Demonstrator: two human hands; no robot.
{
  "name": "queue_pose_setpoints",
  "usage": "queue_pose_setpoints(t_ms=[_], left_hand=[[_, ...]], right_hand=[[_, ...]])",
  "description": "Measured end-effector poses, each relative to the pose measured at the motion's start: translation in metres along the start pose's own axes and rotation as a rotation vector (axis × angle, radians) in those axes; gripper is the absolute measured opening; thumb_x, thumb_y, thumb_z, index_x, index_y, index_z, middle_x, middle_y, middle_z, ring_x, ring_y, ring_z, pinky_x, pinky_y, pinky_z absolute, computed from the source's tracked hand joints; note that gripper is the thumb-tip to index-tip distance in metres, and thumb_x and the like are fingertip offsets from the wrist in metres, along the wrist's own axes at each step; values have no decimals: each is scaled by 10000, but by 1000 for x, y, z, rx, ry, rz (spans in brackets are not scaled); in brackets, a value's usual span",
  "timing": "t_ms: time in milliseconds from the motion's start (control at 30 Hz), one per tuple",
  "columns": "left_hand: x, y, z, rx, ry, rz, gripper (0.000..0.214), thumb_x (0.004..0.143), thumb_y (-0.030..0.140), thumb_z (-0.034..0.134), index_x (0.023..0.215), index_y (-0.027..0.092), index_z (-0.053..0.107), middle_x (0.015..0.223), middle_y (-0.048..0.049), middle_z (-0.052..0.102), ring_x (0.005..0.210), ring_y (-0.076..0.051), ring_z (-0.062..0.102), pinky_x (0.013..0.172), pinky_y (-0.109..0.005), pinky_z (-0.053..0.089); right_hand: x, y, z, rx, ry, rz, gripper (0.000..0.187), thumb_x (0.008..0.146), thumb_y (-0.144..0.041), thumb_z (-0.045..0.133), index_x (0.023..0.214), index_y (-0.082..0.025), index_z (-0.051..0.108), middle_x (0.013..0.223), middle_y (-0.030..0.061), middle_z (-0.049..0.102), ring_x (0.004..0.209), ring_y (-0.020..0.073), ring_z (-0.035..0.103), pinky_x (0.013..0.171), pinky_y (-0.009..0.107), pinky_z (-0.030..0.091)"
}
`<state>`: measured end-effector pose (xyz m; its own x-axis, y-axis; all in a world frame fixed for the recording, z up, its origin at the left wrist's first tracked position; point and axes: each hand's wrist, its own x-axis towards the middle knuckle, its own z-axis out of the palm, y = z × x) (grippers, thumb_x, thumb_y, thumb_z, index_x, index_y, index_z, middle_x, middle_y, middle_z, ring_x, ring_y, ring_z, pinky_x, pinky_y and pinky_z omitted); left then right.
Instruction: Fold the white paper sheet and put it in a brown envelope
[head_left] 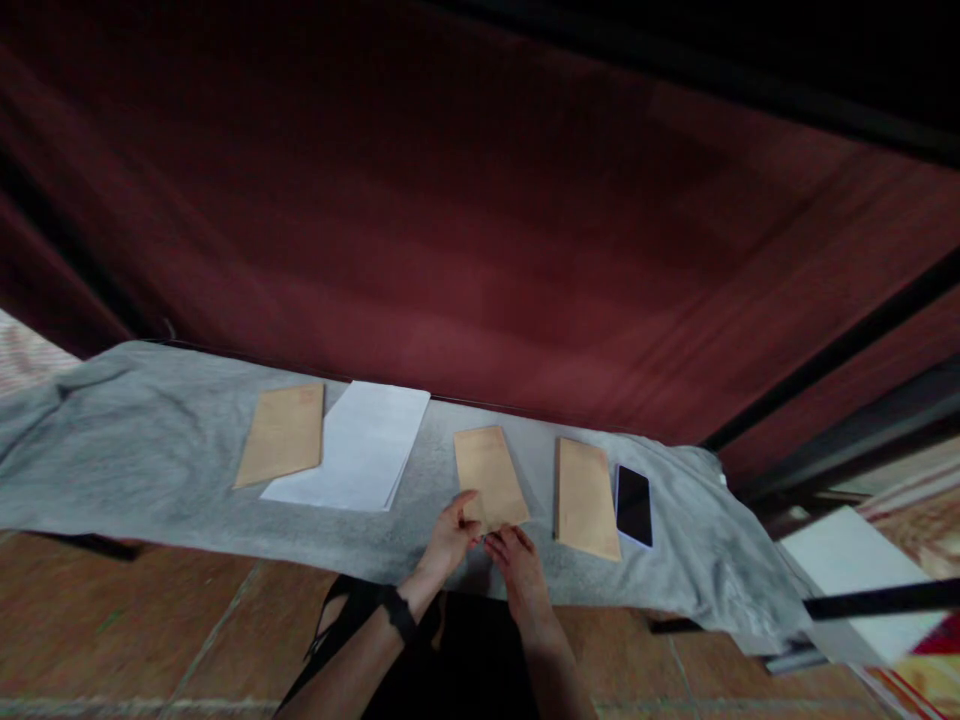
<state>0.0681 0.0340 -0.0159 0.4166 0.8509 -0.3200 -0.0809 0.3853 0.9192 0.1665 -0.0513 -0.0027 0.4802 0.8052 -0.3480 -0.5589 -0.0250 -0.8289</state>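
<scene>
A brown envelope (489, 474) lies on a grey cloth (150, 450). My left hand (453, 532) pinches its near left corner with thumb and fingers closed on it. Just right of that, my right hand (515, 556) touches the envelope's near edge, fingers curled; I cannot see whether it grips. A second brown envelope (585, 497) lies to the right, with a dark phone (634, 505) beside it. A third brown envelope (283, 433) lies at the left, next to a stack of white paper (356, 447).
The grey cloth covers a low surface in front of a dark red curtain (480, 220). Brown floor tiles (150, 620) lie in front. A white board (847, 580) and a dark bar (877, 602) sit at the right. My left wrist wears a black band (398, 611).
</scene>
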Motion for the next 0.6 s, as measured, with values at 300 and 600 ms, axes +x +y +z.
queue_pose_setpoints(t_ms=[300, 600], left_hand=[[-23, 26, 25, -147, 50, -55, 622, 753, 415, 793, 1298, 182, 604, 1054, -101, 706, 910, -214, 678, 721, -296, 547], [-39, 31, 31, -334, 35, -118, 460, 680, 437, 795, 1030, 180, 644, 952, -71, 748, 850, -216, 724, 685, -271, 534]], right_hand=[[2, -30, -6, -857, 218, -570, 376, 961, -432, 485, 1039, -163, 737, 1001, 124, 775, 864, 236, 733, 777, 332, 571], [-20, -9, -1, -1512, -56, -740, 504, 923, -89, 449, 1381, -224, 609, 1415, 107, 618, 1227, 258, 629, 1046, 408, 507]])
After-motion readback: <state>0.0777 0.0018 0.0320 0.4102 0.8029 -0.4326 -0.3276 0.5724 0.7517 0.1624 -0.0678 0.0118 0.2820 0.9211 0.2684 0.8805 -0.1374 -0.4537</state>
